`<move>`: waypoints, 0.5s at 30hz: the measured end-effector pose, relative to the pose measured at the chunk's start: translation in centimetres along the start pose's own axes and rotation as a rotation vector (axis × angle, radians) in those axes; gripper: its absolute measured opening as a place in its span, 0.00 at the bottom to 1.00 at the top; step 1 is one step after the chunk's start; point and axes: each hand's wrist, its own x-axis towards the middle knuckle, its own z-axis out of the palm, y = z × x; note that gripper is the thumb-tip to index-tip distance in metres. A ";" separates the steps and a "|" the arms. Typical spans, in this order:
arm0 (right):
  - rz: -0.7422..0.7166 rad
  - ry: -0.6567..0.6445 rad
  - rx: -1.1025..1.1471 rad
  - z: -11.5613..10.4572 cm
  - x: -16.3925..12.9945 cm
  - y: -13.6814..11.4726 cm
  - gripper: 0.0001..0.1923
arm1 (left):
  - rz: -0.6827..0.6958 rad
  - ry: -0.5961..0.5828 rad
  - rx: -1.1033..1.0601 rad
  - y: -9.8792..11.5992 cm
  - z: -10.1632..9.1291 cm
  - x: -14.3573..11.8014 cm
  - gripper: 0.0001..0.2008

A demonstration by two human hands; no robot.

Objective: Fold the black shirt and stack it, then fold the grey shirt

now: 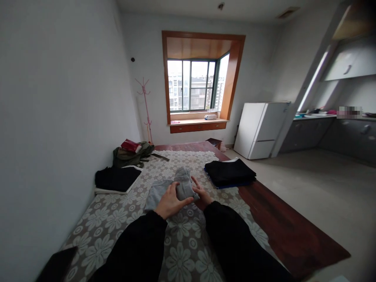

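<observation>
A grey garment (184, 184), partly folded into a bundle, is held between both hands over the middle of the table. Its flatter part lies spread on the floral tablecloth (179, 258) to the left. My left hand (170, 201) grips the bundle's left and near side, thumb stretched along the near edge. On the right side, my right hand (202, 196) holds the same bundle, with some fingers raised and partly hidden behind the cloth. I cannot tell what kind of garment it is.
A stack of dark folded clothes (230, 172) lies to the right, near the bare red-brown table edge (282, 219). Another folded black and white pile (117, 179) is at left, before a green bag (126, 156) with a red item (131, 145) on top. A wall borders the left side.
</observation>
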 end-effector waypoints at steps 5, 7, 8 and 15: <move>-0.024 -0.103 -0.009 0.9 -0.5 0.1 0.49 | 0.030 0.043 0.089 -0.5 -0.2 0.0 0.48; -0.025 -0.126 -0.005 1.2 -0.6 0.0 0.50 | 0.016 0.056 -0.048 -0.8 -0.7 0.0 0.40; -0.025 -0.124 -0.007 1.3 -0.6 0.1 0.52 | -0.018 0.061 -0.145 -1.0 -1.0 0.0 0.33; -0.019 0.047 -0.114 0.6 -0.5 -2.4 0.54 | -0.220 0.200 -0.529 -1.4 -6.6 -0.5 0.28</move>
